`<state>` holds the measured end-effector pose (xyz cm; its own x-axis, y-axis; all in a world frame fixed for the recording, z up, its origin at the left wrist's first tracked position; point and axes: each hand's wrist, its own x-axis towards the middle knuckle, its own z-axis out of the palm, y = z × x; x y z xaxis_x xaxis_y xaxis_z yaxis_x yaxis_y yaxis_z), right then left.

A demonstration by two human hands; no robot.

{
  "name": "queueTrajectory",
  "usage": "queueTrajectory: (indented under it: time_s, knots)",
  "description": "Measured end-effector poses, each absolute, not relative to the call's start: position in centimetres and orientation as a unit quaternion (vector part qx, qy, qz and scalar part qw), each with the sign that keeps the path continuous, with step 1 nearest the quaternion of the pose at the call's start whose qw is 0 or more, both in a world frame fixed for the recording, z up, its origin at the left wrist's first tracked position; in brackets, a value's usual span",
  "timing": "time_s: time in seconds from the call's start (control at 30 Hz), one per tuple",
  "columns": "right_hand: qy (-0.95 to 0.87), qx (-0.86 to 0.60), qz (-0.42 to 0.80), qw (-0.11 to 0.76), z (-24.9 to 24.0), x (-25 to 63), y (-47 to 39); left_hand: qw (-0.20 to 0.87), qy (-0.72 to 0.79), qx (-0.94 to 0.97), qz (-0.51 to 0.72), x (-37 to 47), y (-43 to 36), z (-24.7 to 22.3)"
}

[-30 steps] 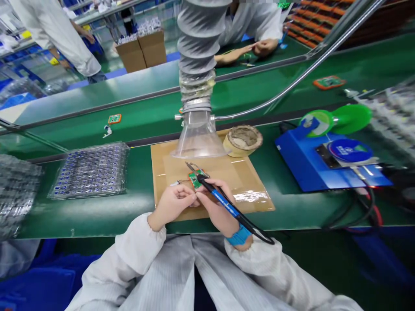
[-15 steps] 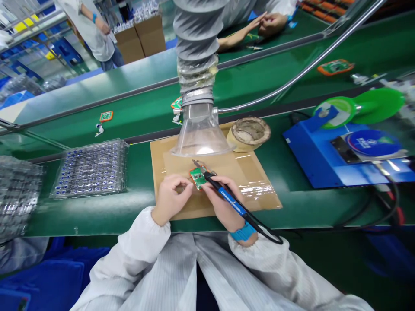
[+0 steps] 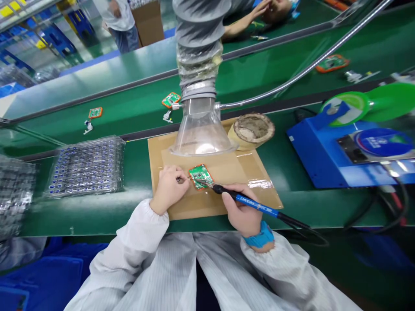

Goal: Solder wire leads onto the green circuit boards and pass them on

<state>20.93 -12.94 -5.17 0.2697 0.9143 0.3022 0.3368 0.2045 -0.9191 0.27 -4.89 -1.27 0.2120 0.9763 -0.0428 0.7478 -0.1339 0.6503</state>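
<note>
A green circuit board with an orange edge (image 3: 201, 176) lies on the brown cardboard sheet (image 3: 220, 203). My right hand (image 3: 243, 209) is closed round a blue and black soldering iron (image 3: 256, 204), whose tip points left over the board. Just left of the board, my left hand (image 3: 171, 188) is pinched at the board's edge; a thin dark piece shows between its fingertips, too small to name. Above the board hangs a clear funnel-shaped hood (image 3: 203, 134) on a grey ribbed hose (image 3: 199, 52).
Behind the cardboard stands a crusted round pot (image 3: 251, 131). Clear trays of small parts (image 3: 86, 166) lie left. A blue machine with a green reel (image 3: 343, 147) stands right. More boards (image 3: 95, 113) lie on the green belt (image 3: 129, 108). Another person's hands (image 3: 270, 11) are across it.
The soldering iron has swung flatter, its tip now over the board from the right. My right hand has shifted right and uncovered more of the board. My left hand stays beside it.
</note>
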Motion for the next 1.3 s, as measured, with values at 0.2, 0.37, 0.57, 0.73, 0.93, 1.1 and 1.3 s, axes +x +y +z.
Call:
queueTrajectory:
  time_s: [0.2, 0.37, 0.57, 0.73, 0.93, 1.1, 1.3]
  knots:
    - [-0.578, -0.563, 0.247, 0.537, -4.3, 20.7, -12.5, 0.278, 0.586, 0.732, 0.209, 0.1, -5.0, -1.6]
    - [-0.607, -0.555, 0.223, 0.523, -3.4, 20.7, -12.4, 0.280, 0.580, 0.733, 0.218, 0.1, -4.9, -1.6]
    - [-0.612, -0.548, 0.218, 0.527, -3.5, 20.8, -12.4, 0.282, 0.578, 0.735, 0.214, 0.1, -4.9, -1.6]
    - [-0.609, -0.545, 0.212, 0.536, -3.6, 20.8, -12.4, 0.280, 0.575, 0.737, 0.219, 0.1, -4.9, -1.6]
    - [-0.612, -0.544, 0.209, 0.534, -3.4, 20.7, -12.3, 0.279, 0.576, 0.738, 0.214, 0.1, -4.9, -1.6]
    - [-0.615, -0.541, 0.213, 0.532, -3.4, 20.7, -12.4, 0.277, 0.582, 0.736, 0.206, 0.1, -4.9, -1.4]
    - [-0.590, -0.545, 0.224, 0.552, -4.3, 21.2, -12.6, 0.284, 0.575, 0.738, 0.207, 0.0, -4.8, -1.4]
